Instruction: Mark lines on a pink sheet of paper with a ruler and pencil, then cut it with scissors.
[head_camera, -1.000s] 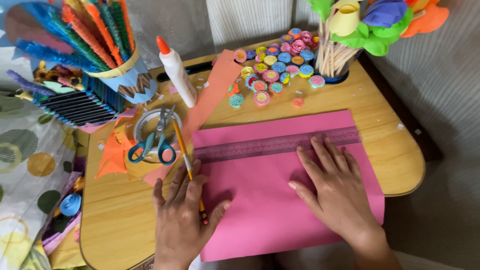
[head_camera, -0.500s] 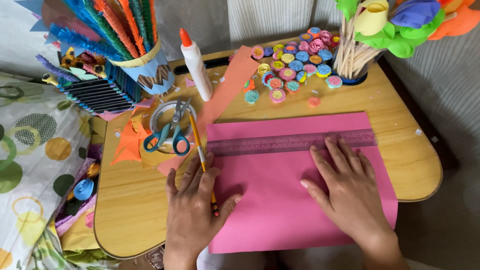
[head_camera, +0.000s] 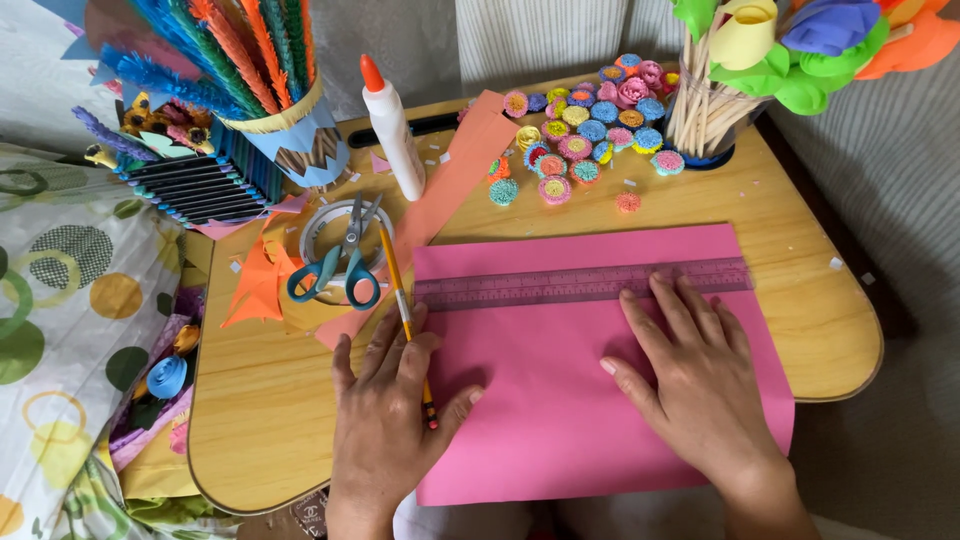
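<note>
Left hand (head_camera: 385, 405) flat on the left edge of a pink paper sheet (head_camera: 560, 400), fingers loosely spread over a yellow wooden pencil (head_camera: 400, 300), pinning rather than gripping it. Right hand (head_camera: 695, 375) open, palm down, fingertips touching a clear plastic ruler (head_camera: 580, 285) lying across the sheet's upper part. Sheet spread on the wooden bench (head_camera: 820, 310), front edge overhanging. Probably light, thin, easily creased; best held flat or lifted by an edge. Blue-handled scissors (head_camera: 335, 275) and white glue bottle (head_camera: 392, 130) just beyond.
</note>
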